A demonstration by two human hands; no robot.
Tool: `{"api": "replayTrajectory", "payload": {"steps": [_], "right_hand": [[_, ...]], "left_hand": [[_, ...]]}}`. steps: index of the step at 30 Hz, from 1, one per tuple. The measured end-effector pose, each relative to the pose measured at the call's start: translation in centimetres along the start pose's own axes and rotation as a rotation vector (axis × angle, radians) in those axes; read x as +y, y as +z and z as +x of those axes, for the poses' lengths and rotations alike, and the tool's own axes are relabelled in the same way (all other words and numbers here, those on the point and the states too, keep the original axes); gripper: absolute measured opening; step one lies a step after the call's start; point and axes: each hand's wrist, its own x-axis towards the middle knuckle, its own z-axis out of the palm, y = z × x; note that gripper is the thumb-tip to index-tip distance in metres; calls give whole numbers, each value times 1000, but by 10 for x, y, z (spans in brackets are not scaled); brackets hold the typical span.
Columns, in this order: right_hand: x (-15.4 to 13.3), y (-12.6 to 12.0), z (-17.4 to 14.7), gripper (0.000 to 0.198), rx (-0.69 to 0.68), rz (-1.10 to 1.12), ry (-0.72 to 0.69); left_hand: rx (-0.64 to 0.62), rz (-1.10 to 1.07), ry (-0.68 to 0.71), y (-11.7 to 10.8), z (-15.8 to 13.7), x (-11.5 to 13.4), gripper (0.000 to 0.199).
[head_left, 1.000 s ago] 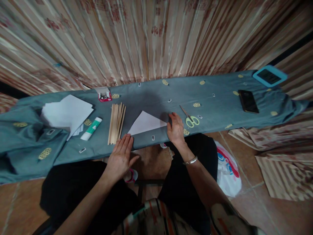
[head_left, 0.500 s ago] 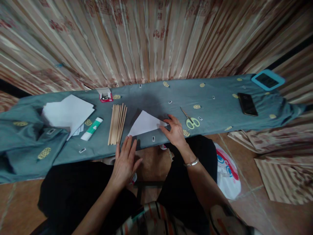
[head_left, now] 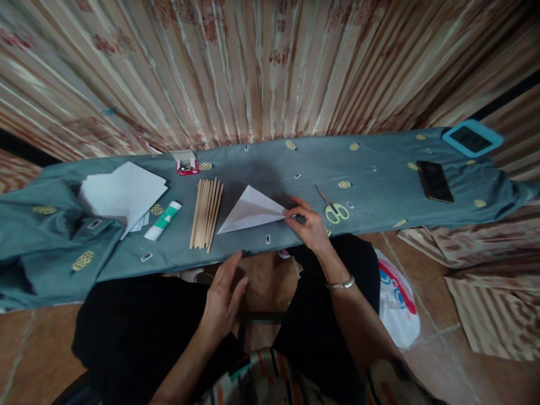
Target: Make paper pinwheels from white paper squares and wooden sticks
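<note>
Paper, folded to a point, lies in the middle of the head view, just left of the right hand and slightly to its far side. Its long axis runs from the near left corner to the narrow right tip, a little slanted, with that tip the farther of the two; a third corner points to the far side. A crease line runs toward the right tip. Whether the paper's near part lifts off the cloth cannot be told.

The right hand is the nearer one: its thumb and forefinger are closed narrowly on the right tip, the other fingers loosely bent beyond it. Its forearm reaches in from the near right, slanting left, a bracelet at the wrist, the palm turned toward the left.

The left hand holds nothing. It hangs over the lap, on the near side of the cloth's edge, thumb spread well apart from the fingers, which point to the far right. The paper's left corner lies to the far side of it, apart from the fingertips.

Sticks lie side by side just left of the paper, pointing near to far. Glue lies left of them, with sheets farther left and a box on the far side. Right of the right hand lie the scissors, blades toward the far left.
</note>
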Motion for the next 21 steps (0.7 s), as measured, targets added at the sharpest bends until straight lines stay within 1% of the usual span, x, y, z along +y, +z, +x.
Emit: {"api": "replayTrajectory", "payload": {"steps": [2, 4, 6, 8, 10, 12, 14, 16, 18, 21], "right_hand": [[-3, -5, 0, 6, -14, 68, -2], [-7, -11, -1, 7, -44, 130, 0], [-12, -17, -3, 7, -72, 170, 6], [-16, -23, -5, 7, -89, 191, -5], [-19, -27, -7, 8, -99, 208, -36], [-21, -30, -9, 7, -110, 231, -70], [-23, -32, -9, 6, -117, 249, -90], [-25, -33, -10, 5, -117, 257, -91], [-27, -33, -9, 6, -106, 258, -80], [-28, -33, -9, 6, -83, 258, -65]], "left_hand": [[11, -302, -234, 0, 3, 5, 56], [26, -601, -411, -2, 10, 9, 67], [20, -821, -483, -7, 20, 13, 73], [-6, -943, -480, -15, 31, 16, 72], [-9, -998, -468, -24, 40, 20, 68], [28, -1016, -481, -30, 49, 23, 62], [82, -988, -507, -32, 55, 26, 51], [108, -938, -520, -31, 59, 29, 43], [95, -905, -514, -30, 61, 30, 42], [17, -880, -533, -27, 62, 32, 43]]}}
